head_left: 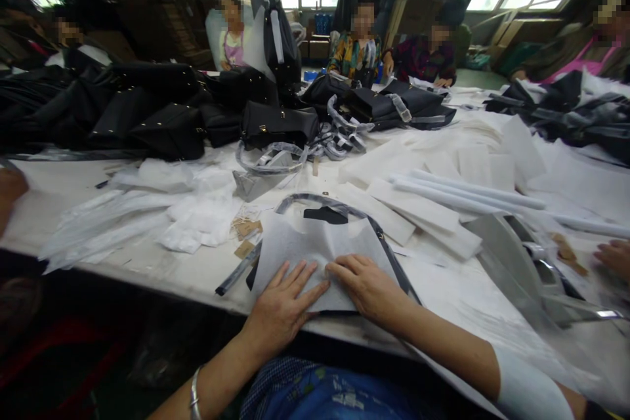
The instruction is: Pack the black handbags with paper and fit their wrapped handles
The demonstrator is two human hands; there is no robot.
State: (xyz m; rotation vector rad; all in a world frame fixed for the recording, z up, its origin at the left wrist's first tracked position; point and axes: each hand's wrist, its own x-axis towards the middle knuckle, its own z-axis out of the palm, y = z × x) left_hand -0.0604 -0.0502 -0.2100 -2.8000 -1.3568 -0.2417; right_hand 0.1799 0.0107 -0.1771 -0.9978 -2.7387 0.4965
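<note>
A white sheet of packing paper (pixel 300 243) lies over a black handbag (pixel 401 275) at the table's near edge. The bag's handle (pixel 315 198), wrapped in clear plastic, arches out beyond the paper. My left hand (pixel 290 292) rests flat on the paper with its fingers spread. Just to its right, my right hand (pixel 367 285) presses on the same sheet, fingers stretched out and pointing left. Neither hand grips anything. Most of the bag is hidden under the paper.
Black handbags (pixel 167 128) are heaped across the back. White paper sheets (pixel 408 207) lie to the right, crumpled white wrapping (pixel 197 213) and brown tags (pixel 247 228) to the left. A grey bag (pixel 502 256) and another person's hand (pixel 615 257) are at right. Several people work opposite.
</note>
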